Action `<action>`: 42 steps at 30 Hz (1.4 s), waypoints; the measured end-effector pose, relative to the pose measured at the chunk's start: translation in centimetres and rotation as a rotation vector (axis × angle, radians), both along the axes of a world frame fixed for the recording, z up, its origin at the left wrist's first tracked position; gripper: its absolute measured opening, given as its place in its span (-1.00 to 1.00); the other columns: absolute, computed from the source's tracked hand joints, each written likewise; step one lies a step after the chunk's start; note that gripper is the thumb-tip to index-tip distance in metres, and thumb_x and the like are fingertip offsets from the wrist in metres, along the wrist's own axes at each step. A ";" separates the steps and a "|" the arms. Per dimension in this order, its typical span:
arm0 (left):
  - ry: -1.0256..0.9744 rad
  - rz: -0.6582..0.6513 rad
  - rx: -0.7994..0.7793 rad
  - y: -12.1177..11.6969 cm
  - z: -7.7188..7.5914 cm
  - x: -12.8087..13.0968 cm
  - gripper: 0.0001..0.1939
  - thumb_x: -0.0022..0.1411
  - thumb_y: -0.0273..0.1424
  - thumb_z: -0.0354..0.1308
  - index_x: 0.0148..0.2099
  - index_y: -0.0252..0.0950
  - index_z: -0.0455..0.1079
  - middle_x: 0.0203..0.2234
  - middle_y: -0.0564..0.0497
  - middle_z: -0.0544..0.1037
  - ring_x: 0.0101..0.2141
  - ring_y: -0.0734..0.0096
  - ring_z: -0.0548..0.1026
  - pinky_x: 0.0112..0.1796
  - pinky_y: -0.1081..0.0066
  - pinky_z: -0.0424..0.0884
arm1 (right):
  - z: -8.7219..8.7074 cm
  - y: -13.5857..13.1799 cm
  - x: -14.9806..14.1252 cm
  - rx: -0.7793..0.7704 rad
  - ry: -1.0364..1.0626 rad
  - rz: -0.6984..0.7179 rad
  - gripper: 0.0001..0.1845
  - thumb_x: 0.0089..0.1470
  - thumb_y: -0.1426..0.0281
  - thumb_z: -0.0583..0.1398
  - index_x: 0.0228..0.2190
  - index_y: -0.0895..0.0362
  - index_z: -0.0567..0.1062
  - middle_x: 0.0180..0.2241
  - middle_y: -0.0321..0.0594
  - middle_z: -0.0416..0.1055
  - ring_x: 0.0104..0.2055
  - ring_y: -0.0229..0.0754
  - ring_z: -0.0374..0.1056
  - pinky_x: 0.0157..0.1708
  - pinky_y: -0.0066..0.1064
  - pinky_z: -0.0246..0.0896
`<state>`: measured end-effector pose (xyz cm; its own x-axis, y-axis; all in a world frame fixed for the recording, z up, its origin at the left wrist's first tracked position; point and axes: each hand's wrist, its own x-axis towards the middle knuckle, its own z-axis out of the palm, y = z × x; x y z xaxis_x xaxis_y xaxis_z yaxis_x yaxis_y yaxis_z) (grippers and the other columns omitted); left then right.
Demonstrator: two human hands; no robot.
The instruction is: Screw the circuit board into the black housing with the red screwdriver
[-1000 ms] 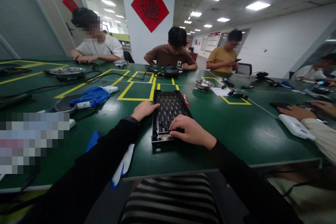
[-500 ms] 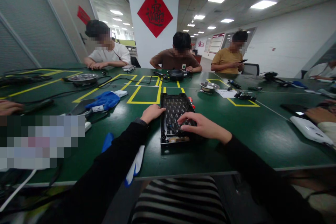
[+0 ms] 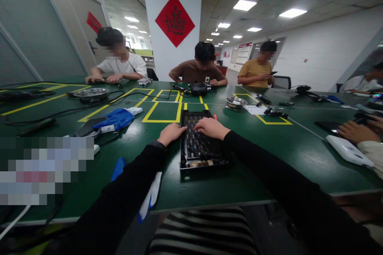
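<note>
A black, open rectangular case (image 3: 201, 146) lies lengthwise in front of me on the green table. Rows of small shiny metallic parts fill its inside, and a tan strip (image 3: 201, 163) runs along its near end. My left hand (image 3: 171, 134) grips the left side wall, thumb at the rim. Over the far half of the case, my right hand (image 3: 212, 127) has its fingers bent down and drawn together against the inner parts. Whatever may be between those fingertips is hidden. Something red (image 3: 215, 117) shows just behind the right hand.
Blue-and-white gloves (image 3: 116, 119) lie to the left, and another glove (image 3: 152, 193) hangs at the near edge. Metal bowls (image 3: 236, 102), cables and small black parts (image 3: 275, 112) are spread farther off. Co-workers sit opposite; a co-worker's hands (image 3: 353, 130) are at right near a white device (image 3: 348, 151).
My right hand has moved from the near right part of the case to its far half, its fingers closing together. My left hand stays at the left wall. The view has tilted slightly.
</note>
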<state>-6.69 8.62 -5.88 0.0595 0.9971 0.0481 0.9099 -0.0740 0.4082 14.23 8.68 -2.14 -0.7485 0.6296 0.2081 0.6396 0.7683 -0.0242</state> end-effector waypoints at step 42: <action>0.033 0.022 -0.001 0.3 0.0 0.1 -0.45 0.10 0.02 -0.11 -0.48 -0.33 0.47 -0.49 -0.13 0.52 -0.45 0.33 0.45 -0.48 0.47 0.19 | -1.0 -5.3 -1.6 -1.148 0.402 0.350 -0.76 -0.15 0.47 0.29 -0.38 0.21 0.37 -0.42 -0.28 0.43 -0.34 -0.30 0.39 -0.24 -0.41 0.27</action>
